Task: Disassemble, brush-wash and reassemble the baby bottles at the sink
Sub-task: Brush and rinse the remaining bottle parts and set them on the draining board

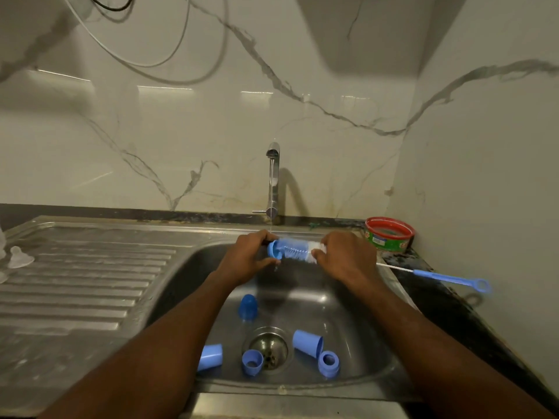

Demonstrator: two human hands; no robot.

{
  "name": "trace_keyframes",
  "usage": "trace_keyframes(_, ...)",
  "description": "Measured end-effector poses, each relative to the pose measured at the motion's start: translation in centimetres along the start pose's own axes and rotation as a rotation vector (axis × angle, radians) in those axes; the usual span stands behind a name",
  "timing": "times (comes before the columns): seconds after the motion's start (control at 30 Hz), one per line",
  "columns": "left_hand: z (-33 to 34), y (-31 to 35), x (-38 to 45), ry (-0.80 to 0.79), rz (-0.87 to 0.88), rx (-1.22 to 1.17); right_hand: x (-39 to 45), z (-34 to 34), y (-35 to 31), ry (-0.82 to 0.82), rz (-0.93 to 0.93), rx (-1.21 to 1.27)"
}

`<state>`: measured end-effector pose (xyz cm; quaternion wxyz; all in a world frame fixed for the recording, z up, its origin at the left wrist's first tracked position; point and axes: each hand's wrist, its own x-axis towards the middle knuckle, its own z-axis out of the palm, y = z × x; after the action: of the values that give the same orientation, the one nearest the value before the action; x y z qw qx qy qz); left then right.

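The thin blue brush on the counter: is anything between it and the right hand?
Nothing visible blocks it. The thin blue brush lies on the dark counter, right of the right hand, with open counter between. That hand is holding a bottle brush.

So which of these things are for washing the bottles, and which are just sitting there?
For the job:
- bottle brush, gripped by the left hand and right hand
- running tap
- blue bottle parts in the sink
- thin blue brush
- clear teats on the drainer

Just lying about:
- red and green tub
- cables on the wall
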<state>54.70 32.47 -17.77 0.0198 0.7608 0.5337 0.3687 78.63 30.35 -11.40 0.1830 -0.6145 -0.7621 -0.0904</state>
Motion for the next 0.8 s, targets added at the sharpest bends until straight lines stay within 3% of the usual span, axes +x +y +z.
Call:
trace_keyframes(0.17,-0.6,-1.1,-0.5,0.049,-0.021,0.044,0.5,-0.5,-0.9,-0.15,-0.18,0.022)
trace_keyframes(0.3,-0.6,-0.9,-0.5,0.016,-0.001,0.007,0.2,-0.6,-0.8,0.009,-0.016,0.067)
trace_keyframes(0.4,-0.4,-0.3,-0.2,0.016,-0.002,-0.002,-0.1,0.0,-0.3,-0.003,0.043,0.022)
trace_keyframes(0.53,-0.6,-0.9,-0.4,0.007,-0.034,0.027,-0.1,-0.4,-1.0,-0.135,-0.153,-0.022)
trace_keyframes(0.6,-0.7,-1.3,-0.7,-0.023,-0.052,0.016,0.1,-0.9,-1.3,-0.109,-0.195,0.01)
trace_keyframes(0.7,-0.3,-1.1,-0.9,-0.059,-0.063,-0.015,0.1,-0.6,-1.0,-0.015,-0.063,0.049)
trace_keyframes(0.8,-0.1,-0.5,-0.3,-0.055,-0.048,-0.05,-0.1,0.2,-0.4,-0.049,0.05,0.032)
